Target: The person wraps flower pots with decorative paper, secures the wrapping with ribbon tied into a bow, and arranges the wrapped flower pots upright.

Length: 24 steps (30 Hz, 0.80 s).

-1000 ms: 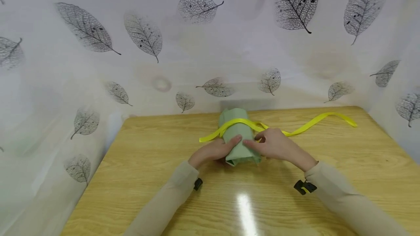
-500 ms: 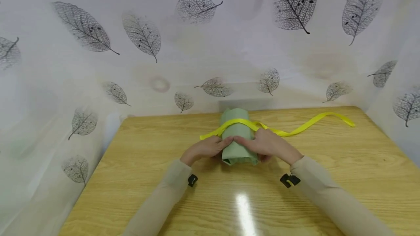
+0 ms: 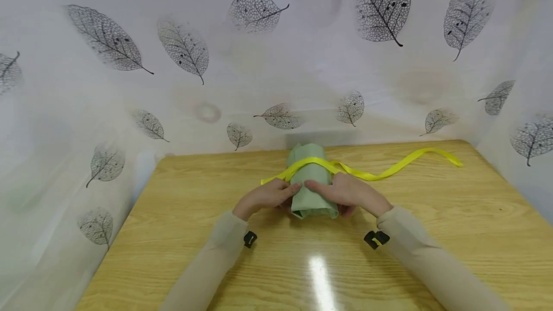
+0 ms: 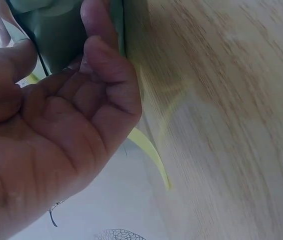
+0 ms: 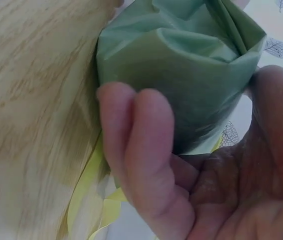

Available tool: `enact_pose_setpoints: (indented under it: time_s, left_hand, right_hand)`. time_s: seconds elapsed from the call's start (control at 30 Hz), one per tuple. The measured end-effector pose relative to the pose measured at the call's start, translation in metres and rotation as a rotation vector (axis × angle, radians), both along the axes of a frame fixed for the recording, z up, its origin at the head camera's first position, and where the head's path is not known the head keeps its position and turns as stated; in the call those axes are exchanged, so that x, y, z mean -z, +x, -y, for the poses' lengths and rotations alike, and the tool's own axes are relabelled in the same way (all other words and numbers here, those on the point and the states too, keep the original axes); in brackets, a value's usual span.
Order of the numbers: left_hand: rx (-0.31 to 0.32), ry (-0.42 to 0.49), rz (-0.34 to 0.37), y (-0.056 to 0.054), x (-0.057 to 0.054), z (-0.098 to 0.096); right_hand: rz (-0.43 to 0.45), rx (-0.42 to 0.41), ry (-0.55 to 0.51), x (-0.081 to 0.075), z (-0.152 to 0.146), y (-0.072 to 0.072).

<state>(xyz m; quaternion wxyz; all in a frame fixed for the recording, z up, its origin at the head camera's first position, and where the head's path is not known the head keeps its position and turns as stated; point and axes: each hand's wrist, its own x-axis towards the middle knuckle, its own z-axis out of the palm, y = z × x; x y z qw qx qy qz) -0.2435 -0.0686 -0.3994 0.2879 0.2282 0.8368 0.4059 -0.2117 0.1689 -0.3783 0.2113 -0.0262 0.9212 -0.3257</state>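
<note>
A pale green wrapped bundle (image 3: 312, 200), roughly cylindrical, lies on the table with its near end facing me. A yellow ribbon (image 3: 313, 160) crosses over its top, with a short tail to the left and a long wavy tail to the right. My left hand (image 3: 267, 195) grips the bundle's left side, thumb on top. From the right, my right hand (image 3: 355, 192) holds it with the thumb laid over the top, close to the other thumb. Folded, tucked wrapping (image 5: 196, 45) shows at the near end in the right wrist view. What is inside stays hidden.
The wooden table (image 3: 181, 244) has its back edge just behind the bundle. A white cloth (image 3: 268, 71) with a leaf print hangs behind and along both sides. Black wrist straps (image 3: 377, 239) show at the sleeves.
My right hand has closed in along the bundle's right side, its thumb shifting slightly left over the top. The left hand's thumb has drawn back a little toward the left.
</note>
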Motion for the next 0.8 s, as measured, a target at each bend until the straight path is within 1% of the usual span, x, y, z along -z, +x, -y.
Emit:
enact_pose_setpoints:
  time_s: [0.2, 0.27, 0.33, 0.4, 0.47, 0.57, 0.6, 0.63, 0.67, 0.7, 0.8]
  left_hand:
    - [0.009, -0.014, -0.012, -0.001, 0.000, 0.001]
    - [0.008, -0.015, -0.009, -0.002, 0.000, 0.004]
    - [-0.001, -0.017, -0.007, -0.004, -0.003, 0.010]
    - [-0.039, -0.026, -0.023, -0.007, -0.006, 0.019]
    - [-0.107, -0.038, -0.063, -0.012, -0.011, 0.027]
    - [-0.222, -0.082, -0.186, -0.021, -0.015, 0.037]
    - [-0.246, -0.097, -0.227, -0.024, -0.014, 0.039]
    - [-0.255, -0.126, -0.269, -0.027, -0.013, 0.041]
    - [-0.251, -0.155, -0.296, -0.030, -0.011, 0.042]
    - [-0.234, -0.185, -0.319, -0.032, -0.009, 0.042]
    - [-0.145, -0.237, -0.347, -0.040, 0.000, 0.039]
  right_hand:
    - [0.006, -0.010, 0.000, 0.000, 0.000, -0.001]
    - [0.009, -0.017, -0.007, 0.000, 0.001, -0.001]
    - [0.020, -0.019, -0.017, -0.001, 0.001, -0.002]
    - [0.028, -0.020, -0.026, -0.001, 0.001, -0.002]
    - [0.036, -0.022, -0.036, -0.001, 0.002, -0.001]
    - [0.042, -0.022, -0.039, -0.002, 0.002, -0.001]
    - [0.042, -0.021, -0.038, -0.002, 0.002, -0.001]
    - [0.041, -0.021, -0.035, -0.002, 0.002, -0.001]
    - [0.039, -0.019, -0.031, -0.002, 0.002, -0.001]
    - [0.038, -0.017, -0.028, -0.002, 0.002, -0.001]
    - [0.034, -0.015, -0.018, -0.002, 0.001, 0.000]
